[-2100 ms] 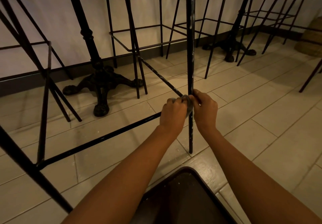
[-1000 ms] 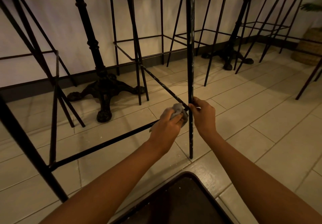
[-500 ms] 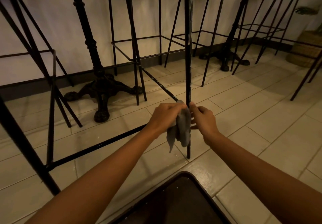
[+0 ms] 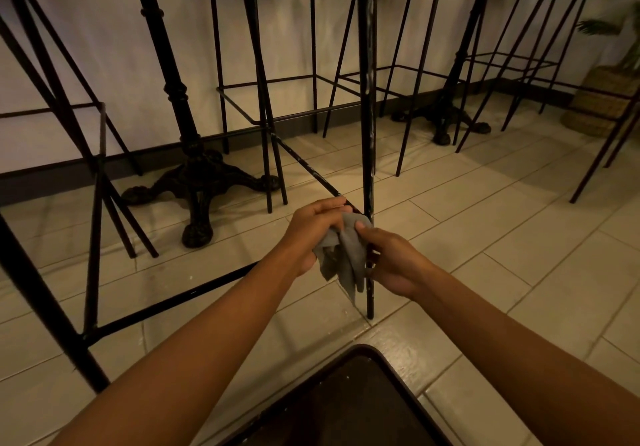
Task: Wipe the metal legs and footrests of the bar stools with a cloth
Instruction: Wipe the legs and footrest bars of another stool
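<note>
We pinch the cloth (image 4: 346,255) between left hand (image 4: 313,229) and right hand (image 4: 393,262) (fingers (image 4: 329,205) curled on it), so its loose tail may slip off the leg (image 4: 367,99).

The grey cloth (image 4: 346,255) hangs crumpled and limp, gripped by the left hand (image 4: 311,230) and pinched by the right hand (image 4: 391,262), right at the leg (image 4: 366,99). The leg is a black upright bar, flecked pale. A thin black footrest (image 4: 173,301) joins it there.
</note>
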Available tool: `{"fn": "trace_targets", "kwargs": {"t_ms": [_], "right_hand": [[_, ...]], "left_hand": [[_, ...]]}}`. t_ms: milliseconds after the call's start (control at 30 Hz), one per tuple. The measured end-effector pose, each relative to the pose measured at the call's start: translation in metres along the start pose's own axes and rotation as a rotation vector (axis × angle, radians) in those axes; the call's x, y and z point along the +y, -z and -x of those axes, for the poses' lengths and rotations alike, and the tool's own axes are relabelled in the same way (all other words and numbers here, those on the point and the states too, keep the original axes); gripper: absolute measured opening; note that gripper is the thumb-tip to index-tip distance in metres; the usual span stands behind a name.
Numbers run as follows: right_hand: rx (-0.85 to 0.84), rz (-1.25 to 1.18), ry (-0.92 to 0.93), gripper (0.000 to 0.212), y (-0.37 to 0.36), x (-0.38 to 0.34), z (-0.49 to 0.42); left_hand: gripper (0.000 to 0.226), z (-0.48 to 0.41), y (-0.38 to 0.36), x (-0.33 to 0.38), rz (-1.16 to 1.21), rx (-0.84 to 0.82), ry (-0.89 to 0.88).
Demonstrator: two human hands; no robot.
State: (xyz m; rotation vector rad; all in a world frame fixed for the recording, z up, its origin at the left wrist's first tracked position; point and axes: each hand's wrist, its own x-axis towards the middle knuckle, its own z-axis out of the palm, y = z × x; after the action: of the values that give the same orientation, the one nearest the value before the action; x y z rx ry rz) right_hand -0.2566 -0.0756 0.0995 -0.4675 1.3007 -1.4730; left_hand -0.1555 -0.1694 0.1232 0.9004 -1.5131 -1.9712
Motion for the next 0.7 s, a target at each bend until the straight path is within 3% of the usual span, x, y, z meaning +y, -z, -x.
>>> {"fn": "trace_targets", "kwargs": {"t_ms": [167,333,500,700], "right_hand": [[0.012,-0.127,0.090,0.034,0.004,-0.006,-0.001],[0.054,-0.300,0.130,0.036,0.011,-0.016,-0.001],[-0.079,-0.353,0.102,0.035,0.013,-0.016,0.007],[-0.115,-0.250,0.173,0.047,0.028,-0.031,0.005]], "left_hand": [[0.023,-0.004,0.004,-0.003,-0.054,0.040,-0.020],[0.027,-0.006,0.007,0.002,-0.118,-0.040,0.017],[0.029,-0.010,-0.003,0.003,0.091,-0.035,0.072],[0.030,-0.016,-0.010,0.004,-0.028,0.013,-0.044]]}}
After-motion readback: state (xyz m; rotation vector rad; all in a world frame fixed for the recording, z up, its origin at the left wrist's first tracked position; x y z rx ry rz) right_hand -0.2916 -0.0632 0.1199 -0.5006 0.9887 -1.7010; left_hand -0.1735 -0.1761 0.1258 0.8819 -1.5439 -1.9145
